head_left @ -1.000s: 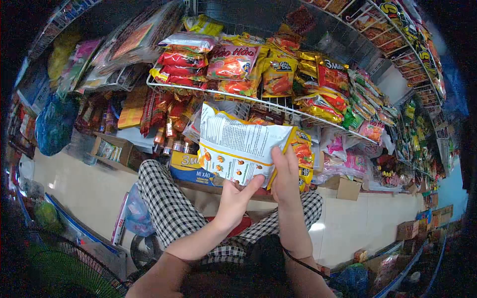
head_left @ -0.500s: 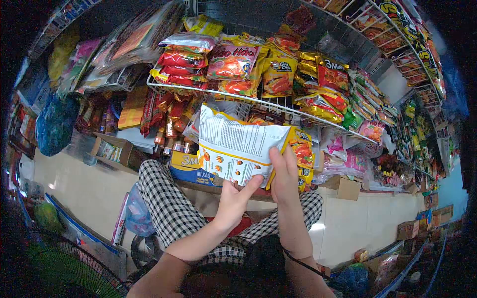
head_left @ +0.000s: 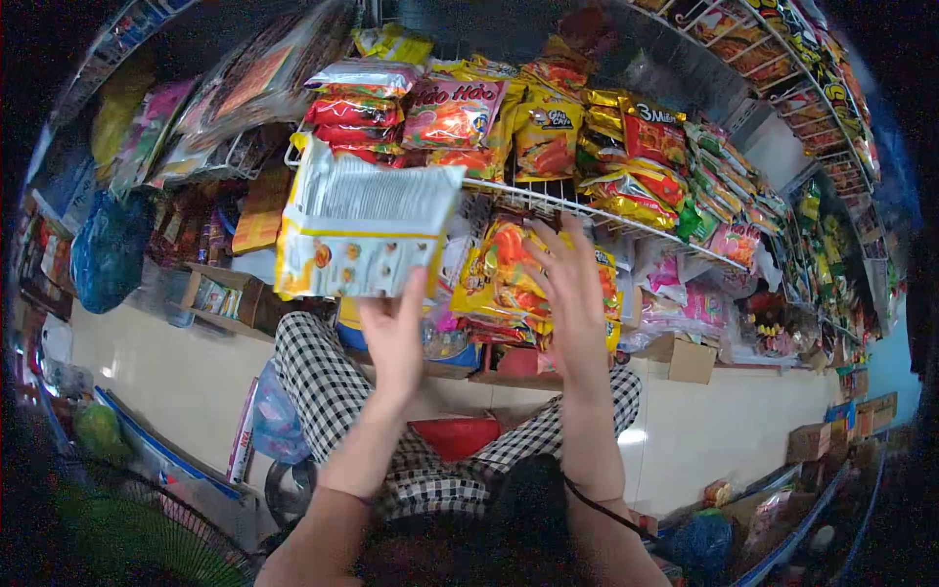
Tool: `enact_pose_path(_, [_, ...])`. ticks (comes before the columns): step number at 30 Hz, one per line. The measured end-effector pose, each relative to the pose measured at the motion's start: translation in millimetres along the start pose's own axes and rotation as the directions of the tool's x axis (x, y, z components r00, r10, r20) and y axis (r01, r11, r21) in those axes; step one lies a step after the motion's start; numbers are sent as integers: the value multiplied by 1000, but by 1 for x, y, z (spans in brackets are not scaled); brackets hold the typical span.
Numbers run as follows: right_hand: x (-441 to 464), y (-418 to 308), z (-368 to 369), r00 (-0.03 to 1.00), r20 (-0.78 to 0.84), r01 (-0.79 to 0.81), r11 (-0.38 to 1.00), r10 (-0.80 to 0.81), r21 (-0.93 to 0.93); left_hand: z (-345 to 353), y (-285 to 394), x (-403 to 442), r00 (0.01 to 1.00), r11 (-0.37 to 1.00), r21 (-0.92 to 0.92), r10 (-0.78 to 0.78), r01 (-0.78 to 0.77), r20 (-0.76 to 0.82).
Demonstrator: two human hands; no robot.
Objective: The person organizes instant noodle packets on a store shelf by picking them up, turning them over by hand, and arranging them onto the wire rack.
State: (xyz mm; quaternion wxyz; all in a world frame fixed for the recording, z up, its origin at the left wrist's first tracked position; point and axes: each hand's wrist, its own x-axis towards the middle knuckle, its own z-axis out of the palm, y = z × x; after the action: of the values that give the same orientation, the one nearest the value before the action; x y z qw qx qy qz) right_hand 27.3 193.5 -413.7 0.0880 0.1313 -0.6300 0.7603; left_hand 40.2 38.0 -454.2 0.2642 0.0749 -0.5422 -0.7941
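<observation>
At left, a white-and-yellow instant-noodle packet, printed back toward the wearer, is pinched at its lower edge by the left hand. Rightward, yellow noodle packets sit below the white wire rack; the right hand, fingers loosely spread, overlaps them, contact unclear.

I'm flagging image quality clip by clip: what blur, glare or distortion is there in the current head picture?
Head view: softness, probably from motion, on the print of the white packet and on the right hand; head view: bright glare spots on the pale floor; head view: fisheye-like bowing towards the edges, corners dark and grainy.
</observation>
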Motion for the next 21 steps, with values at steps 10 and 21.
enact_pose_path(10, [8,39,-16,910,124,-404,775,396,486,-15,-1,49,498,406,354,336,-843,800])
enact_pose_path(21, [0,70,-7,919,158,-372,927,362,40,-75,-69,20,799,910,111,-405,400,443])
